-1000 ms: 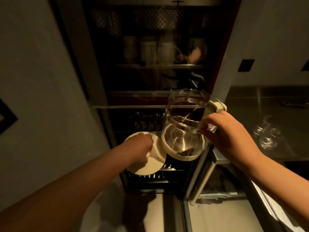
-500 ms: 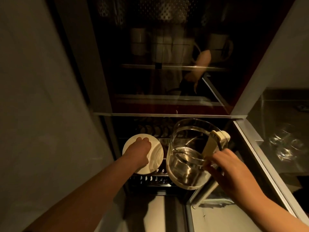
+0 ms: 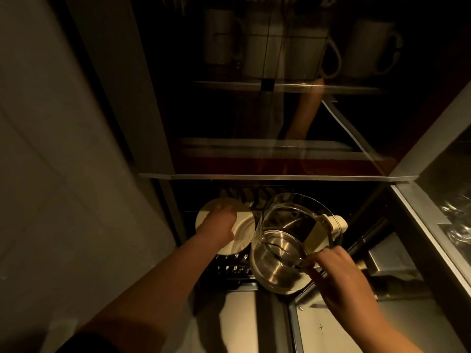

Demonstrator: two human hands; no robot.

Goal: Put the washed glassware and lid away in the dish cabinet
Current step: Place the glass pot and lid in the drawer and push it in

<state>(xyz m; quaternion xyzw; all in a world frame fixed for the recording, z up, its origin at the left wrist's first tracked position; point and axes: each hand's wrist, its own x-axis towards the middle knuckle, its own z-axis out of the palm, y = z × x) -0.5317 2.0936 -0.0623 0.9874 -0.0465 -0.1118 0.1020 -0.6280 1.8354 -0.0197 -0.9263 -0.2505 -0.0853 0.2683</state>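
Note:
My right hand (image 3: 336, 273) grips the cream handle of a clear glass jug (image 3: 280, 248), held tilted over the open lower compartment of the dish cabinet (image 3: 280, 177). My left hand (image 3: 219, 225) holds a round cream lid (image 3: 242, 233) just left of the jug, above a dark wire rack (image 3: 229, 268). The lid's left part is hidden under my fingers. Jug and lid sit close together, nearly touching.
Behind the upper glass door stand several pale mugs (image 3: 288, 47) on a shelf. A grey wall panel (image 3: 63, 149) closes the left side. On the right, a steel counter edge (image 3: 433, 225) holds clear glasses (image 3: 458, 220). Pale floor lies below.
My view has dropped and closed in on the lower compartment. The jug has come down from in front of the upper door to rack level, and the lid has stayed beside it.

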